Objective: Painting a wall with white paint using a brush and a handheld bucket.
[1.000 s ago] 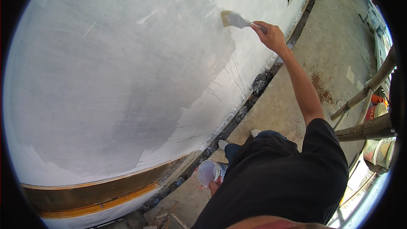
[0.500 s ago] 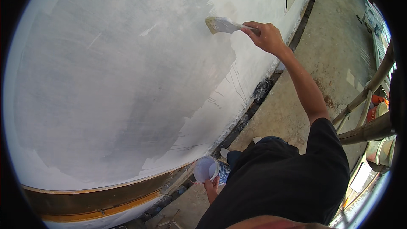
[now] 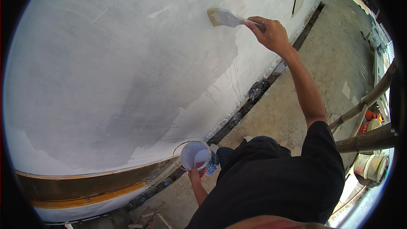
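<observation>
My right hand (image 3: 272,33) is closed round the handle of a wide, paint-smeared paintbrush (image 3: 227,18), held out at arm's length. The bristles point left and lie against, or very close to, the wall (image 3: 140,68), which has a large wet-looking grey area bordered by white. Low and close to my body, my left hand (image 3: 197,175) grips a small paint bucket (image 3: 195,154) by its rim or side. Pale liquid shows inside the bucket, and its thin wire handle hangs out to the left. Part of the left hand's grip is hidden by the bucket.
A dark, rubble-filled gap (image 3: 257,91) runs along the wall's foot beside the concrete floor (image 3: 271,114). Wooden poles (image 3: 366,139) stand at the right, with stained buckets (image 3: 371,167) behind them. A brown-framed opening (image 3: 85,188) sits at lower left.
My view has shifted slightly. The brush is a little higher and farther right in the picture, still by the grey area's edge. The bucket appears farther left and higher, its mouth turned more toward me.
</observation>
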Demonstrator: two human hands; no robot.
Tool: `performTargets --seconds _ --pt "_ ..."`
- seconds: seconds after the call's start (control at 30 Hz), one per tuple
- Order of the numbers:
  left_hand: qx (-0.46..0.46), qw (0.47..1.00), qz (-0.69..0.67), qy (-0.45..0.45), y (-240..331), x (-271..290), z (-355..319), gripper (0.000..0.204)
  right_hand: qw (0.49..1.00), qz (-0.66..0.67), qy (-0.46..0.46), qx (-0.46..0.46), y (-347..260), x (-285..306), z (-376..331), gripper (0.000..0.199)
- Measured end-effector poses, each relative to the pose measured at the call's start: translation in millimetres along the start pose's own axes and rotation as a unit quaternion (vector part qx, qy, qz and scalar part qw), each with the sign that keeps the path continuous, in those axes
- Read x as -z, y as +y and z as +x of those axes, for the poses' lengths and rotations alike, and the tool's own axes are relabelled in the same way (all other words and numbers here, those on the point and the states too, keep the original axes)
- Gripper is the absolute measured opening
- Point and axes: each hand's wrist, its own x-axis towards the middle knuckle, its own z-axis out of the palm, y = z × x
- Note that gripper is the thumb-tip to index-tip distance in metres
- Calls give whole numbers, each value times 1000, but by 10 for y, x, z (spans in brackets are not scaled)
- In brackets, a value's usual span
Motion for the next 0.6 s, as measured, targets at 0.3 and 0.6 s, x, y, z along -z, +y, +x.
performTargets --seconds 0.3,0.6 --pt "-95 992 78 -20 472 -357 -559 45 989 -76 126 11 -222 -204 -26 33" --pt "-103 988 109 -29 600 -501 -910 39 987 -13 152 -42 0 -15 67 41"
